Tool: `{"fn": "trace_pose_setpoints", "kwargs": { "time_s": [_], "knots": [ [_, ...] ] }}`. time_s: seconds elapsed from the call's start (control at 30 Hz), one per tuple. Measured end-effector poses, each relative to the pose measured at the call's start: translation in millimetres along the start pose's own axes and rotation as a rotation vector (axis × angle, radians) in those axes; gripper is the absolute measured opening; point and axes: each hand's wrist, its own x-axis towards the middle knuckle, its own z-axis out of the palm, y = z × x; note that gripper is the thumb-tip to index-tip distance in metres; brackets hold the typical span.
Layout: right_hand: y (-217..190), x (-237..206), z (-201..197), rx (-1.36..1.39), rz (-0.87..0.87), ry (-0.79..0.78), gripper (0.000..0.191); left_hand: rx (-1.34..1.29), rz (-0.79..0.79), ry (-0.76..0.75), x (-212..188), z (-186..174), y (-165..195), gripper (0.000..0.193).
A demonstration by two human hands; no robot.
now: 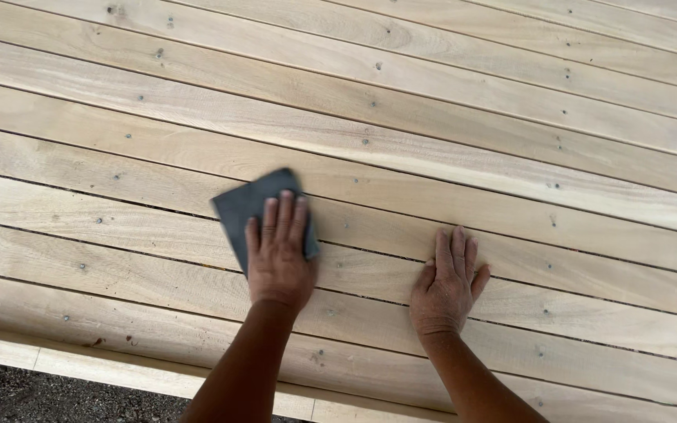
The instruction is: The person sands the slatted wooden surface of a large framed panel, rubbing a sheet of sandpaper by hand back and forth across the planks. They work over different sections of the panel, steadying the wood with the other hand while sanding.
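My left hand (278, 262) lies palm down on a dark grey sheet of sandpaper (246, 205), fingers together, pressing it flat against the pale wooden planks (401, 149). The sheet sticks out beyond the fingertips, up and to the left, and its lower part is hidden under the hand. My right hand (446, 288) rests flat on a plank about a hand's width to the right, fingers slightly apart and holding nothing.
The planks run side by side across the whole view, with narrow gaps and rows of nail heads (366, 142). A lighter wooden edge strip (119, 370) borders the near side. Dark gravel ground (9, 395) shows at the bottom left.
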Motion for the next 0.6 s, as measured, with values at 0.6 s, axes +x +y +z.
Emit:
{"fn": "trace_pose_setpoints", "kwargs": {
  "time_s": [0.6],
  "knots": [
    [4,40,-58,0.181,-0.555,-0.087,0.013,-0.154,0.118,-0.05,-7,37,96,0.08]
  ]
}}
